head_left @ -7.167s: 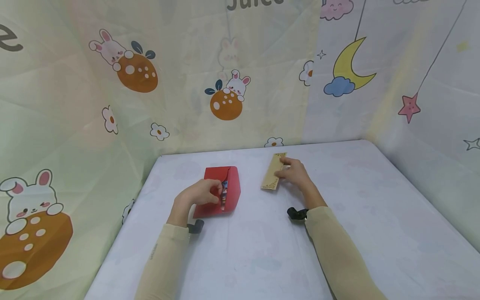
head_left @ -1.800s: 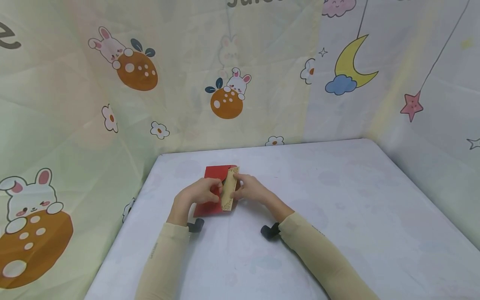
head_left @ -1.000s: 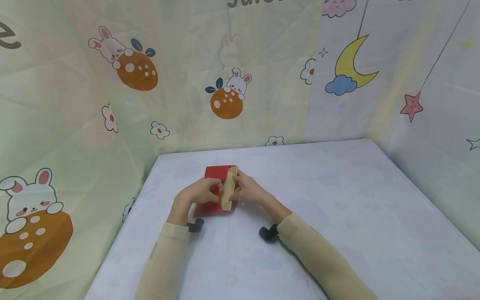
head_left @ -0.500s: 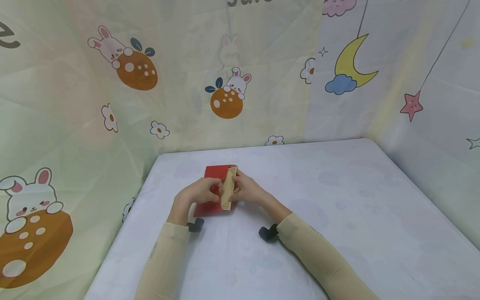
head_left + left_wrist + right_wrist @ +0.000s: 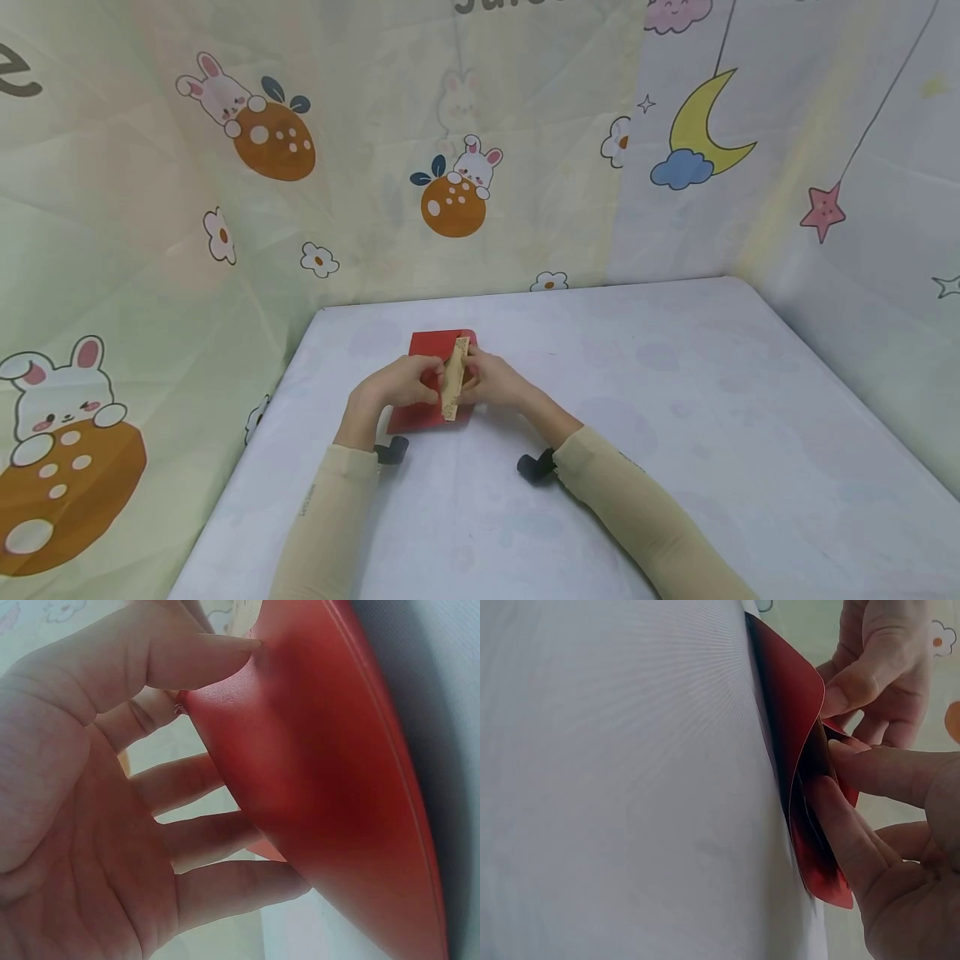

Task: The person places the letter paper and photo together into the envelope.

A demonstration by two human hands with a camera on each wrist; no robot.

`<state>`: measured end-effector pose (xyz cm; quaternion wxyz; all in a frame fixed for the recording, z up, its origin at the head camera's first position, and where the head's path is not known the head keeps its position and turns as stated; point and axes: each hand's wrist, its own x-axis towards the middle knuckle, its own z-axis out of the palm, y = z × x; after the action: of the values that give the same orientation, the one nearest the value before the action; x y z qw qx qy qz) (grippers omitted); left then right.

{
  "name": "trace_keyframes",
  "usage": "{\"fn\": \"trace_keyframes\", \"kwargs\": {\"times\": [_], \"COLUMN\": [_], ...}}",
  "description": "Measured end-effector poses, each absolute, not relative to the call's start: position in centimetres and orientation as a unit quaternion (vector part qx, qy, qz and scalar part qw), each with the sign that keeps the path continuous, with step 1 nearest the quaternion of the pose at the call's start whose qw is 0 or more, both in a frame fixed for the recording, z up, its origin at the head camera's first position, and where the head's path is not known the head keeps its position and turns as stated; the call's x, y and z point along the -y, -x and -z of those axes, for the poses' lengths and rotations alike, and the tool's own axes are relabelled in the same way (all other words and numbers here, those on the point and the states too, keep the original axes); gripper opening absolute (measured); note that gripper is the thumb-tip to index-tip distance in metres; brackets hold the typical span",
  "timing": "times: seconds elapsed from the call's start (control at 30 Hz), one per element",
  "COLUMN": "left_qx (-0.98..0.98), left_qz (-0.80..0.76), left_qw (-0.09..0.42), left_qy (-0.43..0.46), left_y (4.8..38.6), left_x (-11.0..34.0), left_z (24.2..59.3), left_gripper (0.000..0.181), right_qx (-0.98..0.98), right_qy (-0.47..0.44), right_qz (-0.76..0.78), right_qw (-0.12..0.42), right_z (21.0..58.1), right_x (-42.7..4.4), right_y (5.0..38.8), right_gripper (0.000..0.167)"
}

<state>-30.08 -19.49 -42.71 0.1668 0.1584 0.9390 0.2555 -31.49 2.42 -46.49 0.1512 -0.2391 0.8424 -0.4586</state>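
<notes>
A red paper envelope point(image 5: 420, 419) stands out on the white table, its mouth spread apart. With thumb and fingertips, my left hand point(image 5: 399, 383) pinches one edge of that mouth; in the left wrist view the thumb presses the red paper point(image 5: 315, 772) from one side. My right hand point(image 5: 497, 381) pinches a cream-gold card point(image 5: 453, 382) with patterned ends, tilted at the envelope's opening. In the right wrist view, the right fingers point(image 5: 847, 832) reach into the mouth and the card point(image 5: 823, 754) sits partly inside. The envelope's inside is mostly hidden.
The white tabletop point(image 5: 675, 433) spreads to the right and in front of the arms. Behind it hangs a cloth backdrop point(image 5: 555, 192) printed with rabbits, flowers and a moon. Black wrist cameras point(image 5: 536, 467) hang beside both wrists.
My right hand has brought the card left from the table's right to the envelope, covering the colourful item seen in its mouth. Lately the card has tilted and looks narrower. My left hand stays put.
</notes>
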Motion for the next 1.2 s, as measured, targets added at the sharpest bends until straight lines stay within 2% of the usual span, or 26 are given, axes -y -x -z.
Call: {"fn": "trace_keyframes", "kwargs": {"times": [0.53, 0.8, 1.03, 1.2], "left_qx": [-0.938, -0.936, -0.935, -0.935], "left_qz": [-0.256, -0.265, -0.263, -0.263], "left_qw": [0.169, 0.172, 0.165, 0.165], "left_qy": [-0.16, -0.157, -0.171, -0.171], "left_y": [30.22, 30.16, 30.19, 30.19], "left_x": [19.6, 19.62, 19.66, 19.69], "left_z": [42.82, 42.81, 42.87, 42.85], "left_gripper": [0.023, 0.024, 0.024, 0.024], "right_qx": [-0.822, -0.822, -0.845, -0.841], "right_qy": [0.252, 0.284, 0.285, 0.303], "right_qz": [0.483, 0.468, 0.434, 0.428], "right_qw": [0.167, 0.155, 0.132, 0.13], "right_z": [46.41, 46.38, 46.35, 46.38], "right_x": [-2.36, -2.29, -2.13, -2.1], "right_y": [31.29, 31.43, 31.4, 31.41], "right_gripper": [0.078, 0.077, 0.067, 0.071]}}
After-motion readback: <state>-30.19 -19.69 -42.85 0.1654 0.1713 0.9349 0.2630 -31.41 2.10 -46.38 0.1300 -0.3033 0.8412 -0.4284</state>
